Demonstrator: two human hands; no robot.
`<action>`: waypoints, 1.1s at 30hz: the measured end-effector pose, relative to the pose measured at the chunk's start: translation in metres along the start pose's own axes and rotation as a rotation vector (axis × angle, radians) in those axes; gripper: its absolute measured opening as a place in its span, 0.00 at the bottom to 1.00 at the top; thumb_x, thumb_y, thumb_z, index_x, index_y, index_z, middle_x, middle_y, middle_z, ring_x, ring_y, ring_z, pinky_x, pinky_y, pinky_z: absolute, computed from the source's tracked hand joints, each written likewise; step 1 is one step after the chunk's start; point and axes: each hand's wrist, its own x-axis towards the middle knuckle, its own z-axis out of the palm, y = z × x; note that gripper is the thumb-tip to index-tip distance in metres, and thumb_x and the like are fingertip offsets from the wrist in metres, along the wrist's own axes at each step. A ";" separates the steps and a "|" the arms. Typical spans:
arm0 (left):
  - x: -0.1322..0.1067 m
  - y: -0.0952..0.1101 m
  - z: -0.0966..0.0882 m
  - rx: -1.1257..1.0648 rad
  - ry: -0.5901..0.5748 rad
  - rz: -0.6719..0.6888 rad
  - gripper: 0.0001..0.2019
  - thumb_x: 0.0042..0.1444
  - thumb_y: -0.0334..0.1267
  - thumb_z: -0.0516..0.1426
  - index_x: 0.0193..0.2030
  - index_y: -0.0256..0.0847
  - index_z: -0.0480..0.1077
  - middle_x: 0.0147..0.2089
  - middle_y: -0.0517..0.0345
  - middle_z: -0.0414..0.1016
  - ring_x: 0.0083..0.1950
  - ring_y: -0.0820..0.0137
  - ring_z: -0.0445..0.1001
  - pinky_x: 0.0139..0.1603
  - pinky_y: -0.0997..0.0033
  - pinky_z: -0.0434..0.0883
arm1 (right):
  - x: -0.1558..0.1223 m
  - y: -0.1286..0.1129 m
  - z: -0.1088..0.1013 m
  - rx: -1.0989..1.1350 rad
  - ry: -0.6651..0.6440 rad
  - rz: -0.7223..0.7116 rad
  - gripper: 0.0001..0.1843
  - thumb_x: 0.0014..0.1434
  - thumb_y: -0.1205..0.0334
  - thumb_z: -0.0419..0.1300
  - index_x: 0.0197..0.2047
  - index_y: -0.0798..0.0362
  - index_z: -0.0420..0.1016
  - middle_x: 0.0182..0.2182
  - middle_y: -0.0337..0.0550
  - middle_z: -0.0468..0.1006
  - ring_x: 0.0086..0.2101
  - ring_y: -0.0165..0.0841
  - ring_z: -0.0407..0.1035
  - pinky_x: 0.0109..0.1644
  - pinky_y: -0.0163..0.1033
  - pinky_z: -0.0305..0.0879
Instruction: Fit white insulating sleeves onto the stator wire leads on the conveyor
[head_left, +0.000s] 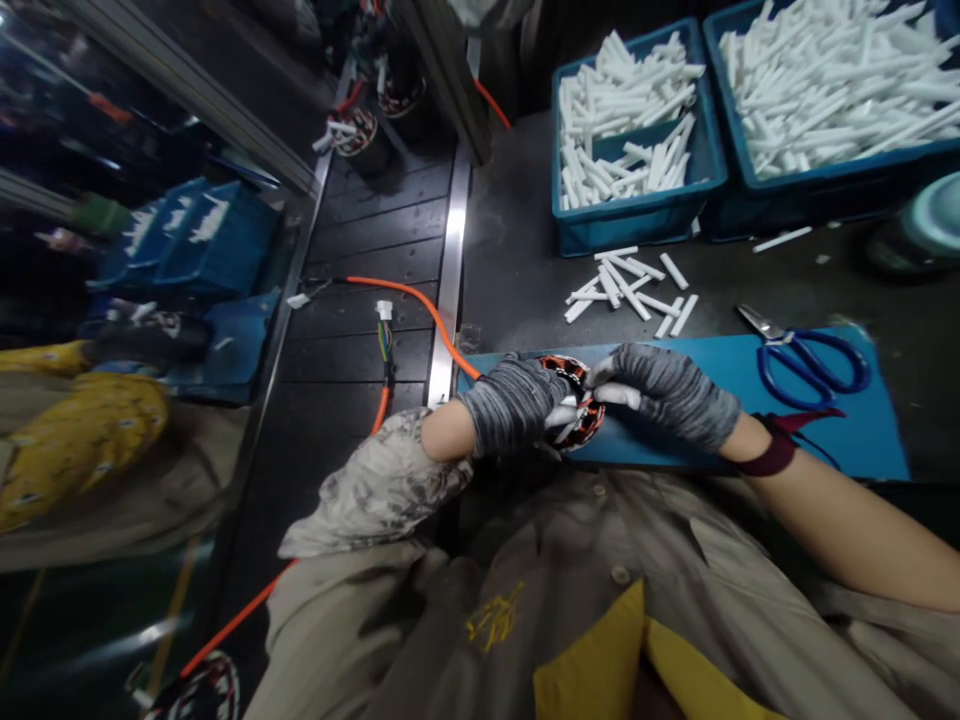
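A round motor stator (582,432) with copper-coloured windings sits in front of my body at the edge of the blue mat (645,452). My left hand (519,405), in a grey glove with white fingertips, is closed around its left side. My right hand (666,392), gloved alike, has its fingers pinched together over the stator's middle, where thin reddish wires show. What lies between those fingertips is too small to make out. Short white tubes (626,283) lie loose beyond the mat. Blue-handled scissors (806,362) rest on the mat, right of my right hand.
Two blue bins (637,222) (840,170) of white tubes stand at the back right, near a jar (921,225). Left of the metal rail (452,240) runs a slatted conveyor (345,350) with orange cables (409,290) and more stators (364,140). A co-worker's yellow sleeve (90,430) shows far left.
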 end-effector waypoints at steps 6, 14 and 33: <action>0.004 0.015 0.002 0.031 0.197 -0.056 0.21 0.71 0.49 0.52 0.55 0.34 0.75 0.49 0.40 0.81 0.48 0.53 0.79 0.49 0.54 0.72 | -0.001 -0.004 -0.001 0.079 0.066 0.117 0.11 0.69 0.55 0.59 0.43 0.48 0.82 0.37 0.43 0.85 0.38 0.39 0.79 0.47 0.46 0.75; -0.058 -0.092 0.052 -0.521 0.468 0.375 0.21 0.69 0.50 0.56 0.64 0.46 0.74 0.70 0.42 0.70 0.66 0.58 0.75 0.65 0.51 0.72 | -0.030 -0.007 0.004 0.075 -0.169 0.075 0.15 0.68 0.49 0.61 0.46 0.52 0.79 0.38 0.47 0.84 0.37 0.39 0.78 0.43 0.44 0.74; -0.056 0.008 0.091 -0.501 0.829 -0.123 0.18 0.68 0.42 0.59 0.61 0.36 0.72 0.55 0.46 0.82 0.54 0.62 0.83 0.55 0.64 0.81 | -0.007 0.060 -0.043 -0.787 0.167 0.287 0.19 0.67 0.62 0.59 0.57 0.56 0.81 0.43 0.57 0.82 0.42 0.47 0.73 0.46 0.50 0.68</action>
